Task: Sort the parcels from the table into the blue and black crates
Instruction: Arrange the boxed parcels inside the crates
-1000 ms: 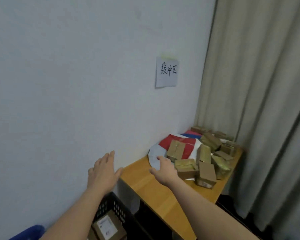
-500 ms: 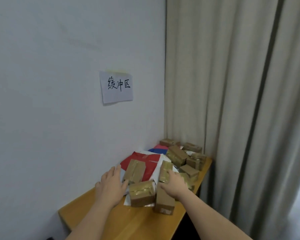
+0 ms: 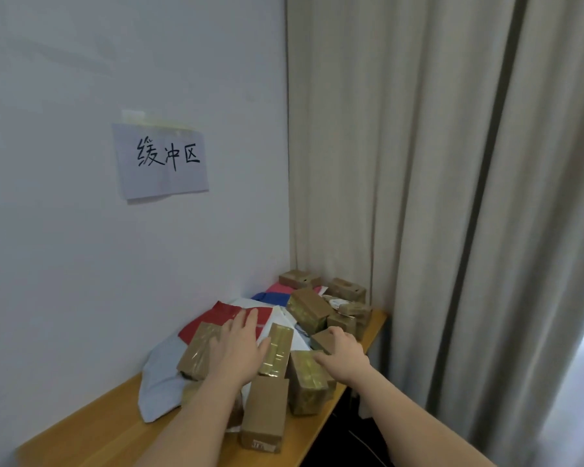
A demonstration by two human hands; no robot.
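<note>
Fingers (image 3: 248, 320) of the left hand (image 3: 238, 352) lie straight over the parcels (image 3: 273, 348) on the desk (image 3: 91, 429); the right hand (image 3: 343, 357) rests released on a taped box (image 3: 305, 382).

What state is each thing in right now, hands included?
Left hand: open, fingers spread over the pile.
Right hand: fingers resting on brown taped cardboard boxes.
Red and white plastic mailer bag: flat, under boxes.
Handwritten paper sign: taped to wall.
Beige curtain: drawn.

White paper sheet (image 3: 162, 160) taped to the wall reads "缓冲区", handwritten in black. Print on the plain brown cardboard box (image 3: 263, 444) end too blurred to read.
</note>
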